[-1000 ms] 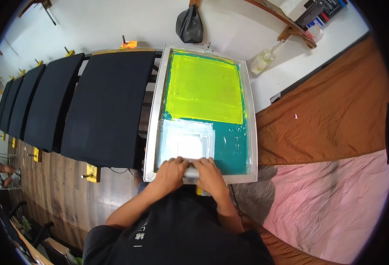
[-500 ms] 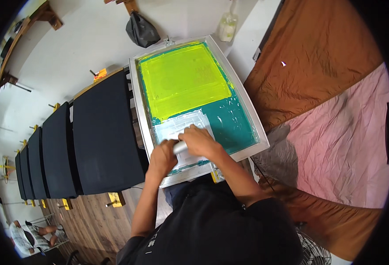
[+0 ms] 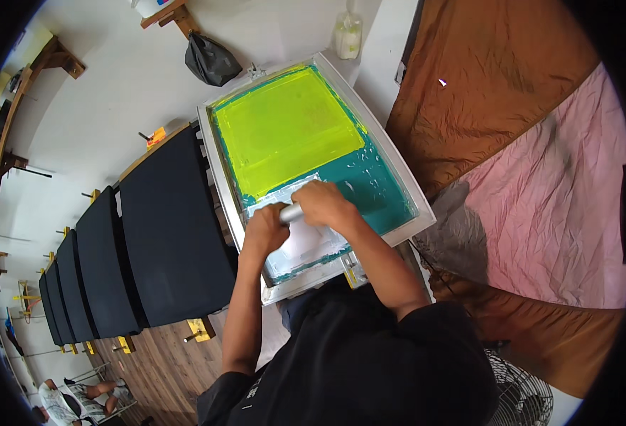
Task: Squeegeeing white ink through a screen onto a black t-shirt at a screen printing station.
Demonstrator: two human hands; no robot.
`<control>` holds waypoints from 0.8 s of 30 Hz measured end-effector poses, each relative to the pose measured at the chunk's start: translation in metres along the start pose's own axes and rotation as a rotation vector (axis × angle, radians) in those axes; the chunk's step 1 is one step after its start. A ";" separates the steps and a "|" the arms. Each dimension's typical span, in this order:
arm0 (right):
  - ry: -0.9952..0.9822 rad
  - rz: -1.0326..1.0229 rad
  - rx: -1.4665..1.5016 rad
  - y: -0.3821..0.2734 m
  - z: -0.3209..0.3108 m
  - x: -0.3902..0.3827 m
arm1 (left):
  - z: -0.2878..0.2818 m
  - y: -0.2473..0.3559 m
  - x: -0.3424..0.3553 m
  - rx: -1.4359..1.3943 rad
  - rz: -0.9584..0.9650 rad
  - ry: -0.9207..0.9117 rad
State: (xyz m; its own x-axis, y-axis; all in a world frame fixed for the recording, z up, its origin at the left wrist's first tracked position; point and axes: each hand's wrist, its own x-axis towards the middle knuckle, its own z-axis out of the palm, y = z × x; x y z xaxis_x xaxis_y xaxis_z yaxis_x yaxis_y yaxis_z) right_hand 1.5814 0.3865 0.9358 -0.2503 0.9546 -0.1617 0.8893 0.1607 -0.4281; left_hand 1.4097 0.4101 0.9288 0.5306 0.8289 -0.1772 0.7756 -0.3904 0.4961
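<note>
Both my hands grip the silver handle of a squeegee (image 3: 292,212) over a framed printing screen (image 3: 396,157). My left hand (image 3: 265,228) is closed round its left end, and my right hand (image 3: 323,204) wraps the right part. The squeegee's blade is hidden beneath my hands. Around it, a white ink patch (image 3: 311,245) covers the near left part of the screen. Beyond lies a large yellow-green panel (image 3: 284,128) bordered by teal mesh (image 3: 380,199), which has white flecks on it.
Black fabric-covered boards (image 3: 174,227) run in a row to the left. A hinge clamp (image 3: 353,270) sits at the frame's near edge. Brown and pink cloths (image 3: 497,92) hang at right. A wire fan (image 3: 522,390) stands at lower right; a seated person (image 3: 78,401) is at lower left.
My hands and the squeegee have moved away from me across the screen, uncovering more of the white patch on the near side. The whole view has shifted slightly.
</note>
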 end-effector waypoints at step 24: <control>0.182 -0.149 0.034 -0.037 0.032 -0.043 | 0.001 -0.001 -0.072 -0.073 0.033 0.150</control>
State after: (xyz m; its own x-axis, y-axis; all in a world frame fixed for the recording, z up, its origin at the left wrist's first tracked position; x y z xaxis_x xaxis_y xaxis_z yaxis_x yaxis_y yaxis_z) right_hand 1.5469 0.3312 0.9307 -0.3018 0.9510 0.0670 0.8335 0.2974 -0.4656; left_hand 1.3713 0.3506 0.9400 0.4941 0.8688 -0.0334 0.7285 -0.3927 0.5614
